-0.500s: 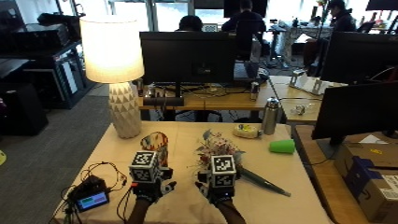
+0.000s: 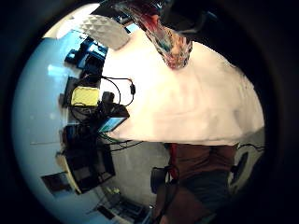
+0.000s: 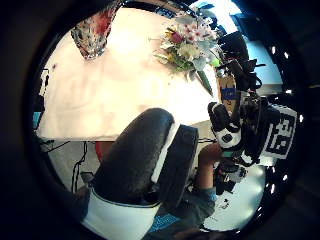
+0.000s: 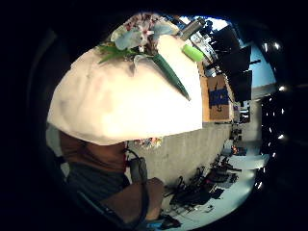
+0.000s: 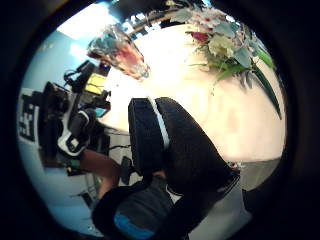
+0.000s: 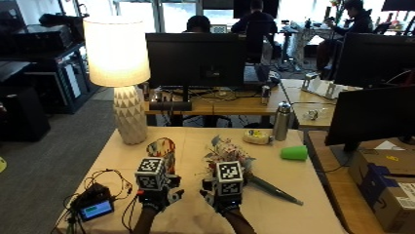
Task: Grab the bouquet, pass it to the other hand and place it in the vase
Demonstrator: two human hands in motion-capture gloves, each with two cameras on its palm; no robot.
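the bouquet (image 6: 228,155) lies on the table (image 6: 305,195) just right of the vase (image 6: 162,147), stem pointing away from it. left hand (image 6: 154,187) and right hand (image 6: 224,191) hover near the vase, holding nothing; finger spread can't be told.

A: Where did the light come from?
B: A lit lamp (image 6: 115,51) glowed at the table's (image 6: 311,180) far left corner; daylight entered through rear windows.
A: Any glare or distortion?
B: The tablecloth washed out white in the palm views. Their rims fell black, and shapes curved strongly toward the edges.
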